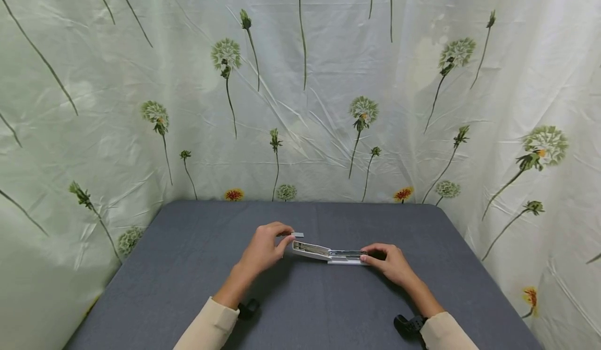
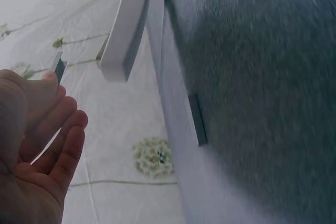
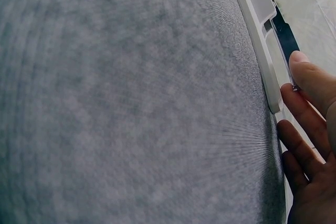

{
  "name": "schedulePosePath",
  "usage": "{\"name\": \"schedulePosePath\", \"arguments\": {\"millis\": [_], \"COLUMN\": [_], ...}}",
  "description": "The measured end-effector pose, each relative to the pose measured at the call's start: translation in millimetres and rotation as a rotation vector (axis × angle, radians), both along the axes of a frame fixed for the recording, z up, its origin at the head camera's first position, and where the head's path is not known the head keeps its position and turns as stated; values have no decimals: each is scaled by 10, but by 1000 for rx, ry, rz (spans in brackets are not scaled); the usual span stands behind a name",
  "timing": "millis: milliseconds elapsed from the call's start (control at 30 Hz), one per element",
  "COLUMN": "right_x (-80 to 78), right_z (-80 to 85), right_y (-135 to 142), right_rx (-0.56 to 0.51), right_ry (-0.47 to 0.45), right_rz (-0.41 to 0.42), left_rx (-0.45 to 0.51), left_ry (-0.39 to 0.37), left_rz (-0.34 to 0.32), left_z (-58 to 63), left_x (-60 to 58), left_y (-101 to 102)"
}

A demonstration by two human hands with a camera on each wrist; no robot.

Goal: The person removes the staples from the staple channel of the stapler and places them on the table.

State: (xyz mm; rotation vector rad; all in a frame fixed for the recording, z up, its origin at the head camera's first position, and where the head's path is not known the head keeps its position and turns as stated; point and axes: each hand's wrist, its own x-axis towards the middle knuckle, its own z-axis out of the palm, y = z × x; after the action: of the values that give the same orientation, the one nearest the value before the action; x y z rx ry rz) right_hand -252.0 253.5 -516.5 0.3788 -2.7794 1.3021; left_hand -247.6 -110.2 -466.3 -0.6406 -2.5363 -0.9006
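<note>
A white stapler (image 1: 311, 252) lies unfolded on the grey table, its upper arm tilted up to the left and its base flat to the right. My left hand (image 1: 264, 246) pinches a short silver staple strip (image 2: 59, 67) between thumb and forefinger, just above the raised arm's end and apart from it. At the other end, my right hand (image 1: 392, 264) grips the stapler's dark metal magazine (image 3: 286, 36) between thumb and forefinger. The remaining right fingers are spread beside the base (image 3: 261, 51). Another staple strip (image 2: 197, 120) rests on the table in the left wrist view.
A dark grey cloth covers the table (image 1: 188, 287). Behind and at both sides hangs a pale curtain (image 1: 310, 131) printed with dandelions. A black band (image 1: 408, 325) circles the right wrist, with a similar black band (image 1: 249, 308) at the left.
</note>
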Motion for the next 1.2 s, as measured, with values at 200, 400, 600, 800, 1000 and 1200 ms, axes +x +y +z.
{"name": "schedulePosePath", "arguments": {"millis": [200,400,600,800,1000,1200], "right_x": [3,10,14,7,5,3], "right_z": [2,-4,-10,-15,-15,-11], "right_y": [8,28,50,63,63,37], "right_rx": [3,12,5,11,6,21], "right_ry": [2,3,-1,0,-1,0], "right_rz": [-3,-1,-4,-4,-7,8], "left_rx": [16,24,17,17,3,-27], "left_ry": [-3,15,40,29,-3,-26], "left_rz": [29,57,71,89,108,139], "left_z": [0,-49,-115,-165,-236,-307], "left_x": [-5,8,40,63,59,62], "left_y": [-174,-336,-444,-535,-655,-789]}}
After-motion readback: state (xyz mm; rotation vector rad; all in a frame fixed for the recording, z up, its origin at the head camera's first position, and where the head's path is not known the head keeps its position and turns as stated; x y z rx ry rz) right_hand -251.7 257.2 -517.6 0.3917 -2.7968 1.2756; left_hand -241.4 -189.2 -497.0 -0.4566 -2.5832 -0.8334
